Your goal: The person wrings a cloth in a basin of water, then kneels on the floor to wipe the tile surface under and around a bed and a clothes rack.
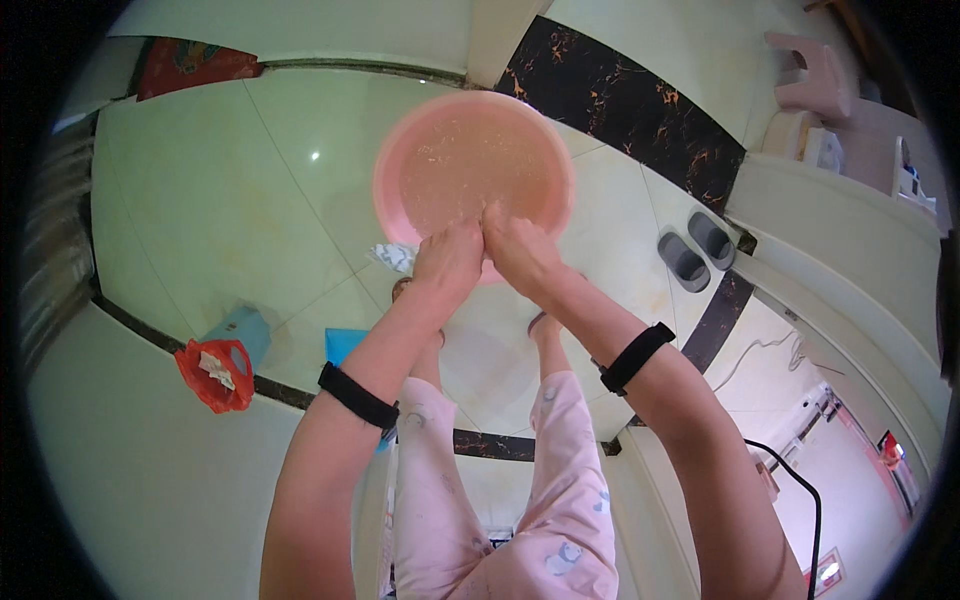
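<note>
A round pink basin (385,195) stands on the floor in front of me, with cloudy water in it and small bits floating on top. Over its near rim my two hands are pressed side by side, both closed. From the outer side of my left hand (450,258) sticks out the end of a white cloth (394,257) with a grey pattern. My left fingers are wrapped round that cloth. Against it, my right hand (522,247) is curled with the thumb up toward the water. What lies inside the right fist is hidden from this view.
A light blue bin (252,328) with a red bag (213,390) stands by the left wall. Grey slippers (684,262) lie on the right. Something flat and blue (343,345) is near my left foot. A pink stool (808,75) stands at the far right.
</note>
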Available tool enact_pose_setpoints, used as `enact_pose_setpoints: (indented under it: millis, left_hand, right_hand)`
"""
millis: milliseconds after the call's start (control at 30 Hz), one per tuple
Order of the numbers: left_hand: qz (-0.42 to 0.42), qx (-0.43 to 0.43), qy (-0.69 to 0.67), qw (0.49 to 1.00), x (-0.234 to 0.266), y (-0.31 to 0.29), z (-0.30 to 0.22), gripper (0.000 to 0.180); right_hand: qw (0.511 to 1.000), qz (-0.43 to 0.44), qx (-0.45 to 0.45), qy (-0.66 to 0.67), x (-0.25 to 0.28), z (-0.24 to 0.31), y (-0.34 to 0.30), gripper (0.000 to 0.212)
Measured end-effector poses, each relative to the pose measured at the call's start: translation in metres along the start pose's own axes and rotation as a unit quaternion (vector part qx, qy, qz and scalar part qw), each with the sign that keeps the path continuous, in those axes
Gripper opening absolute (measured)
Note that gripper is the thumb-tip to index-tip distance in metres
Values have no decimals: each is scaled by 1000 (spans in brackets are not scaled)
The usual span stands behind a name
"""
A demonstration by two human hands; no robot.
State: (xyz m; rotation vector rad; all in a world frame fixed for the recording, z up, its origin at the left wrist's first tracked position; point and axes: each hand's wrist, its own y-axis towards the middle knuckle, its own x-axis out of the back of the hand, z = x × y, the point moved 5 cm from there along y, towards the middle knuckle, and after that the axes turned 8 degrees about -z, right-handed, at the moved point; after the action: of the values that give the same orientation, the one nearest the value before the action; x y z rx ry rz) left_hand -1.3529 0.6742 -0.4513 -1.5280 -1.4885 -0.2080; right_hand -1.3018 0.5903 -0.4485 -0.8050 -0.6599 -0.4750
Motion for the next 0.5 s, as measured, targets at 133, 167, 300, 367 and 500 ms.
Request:
enact_pose_setpoints:
  millis: [133,167,300,367,500]
  left_hand:
    - [-25,-66,77,995,7,-8,-8,11]
    - [-51,-91,84,991,14,-12,-15,12]
    - [-37,-70,44,996,51,-32,-53,18]
    - [-32,3,19,999,69,-47,-64,28]
    - [-13,-26,-46,999,115,-78,-95,56]
  right_hand:
    - [995,63,10,79,-3,0,-7,25]
    - [990,92,41,102,-3,3,-10,27]
    - [997,-27,29,63,34,15,-41,26]
    - [989,-124,74,42,59,27,-63,33]
    - [989,-123,38,78,101,58,-106,50]
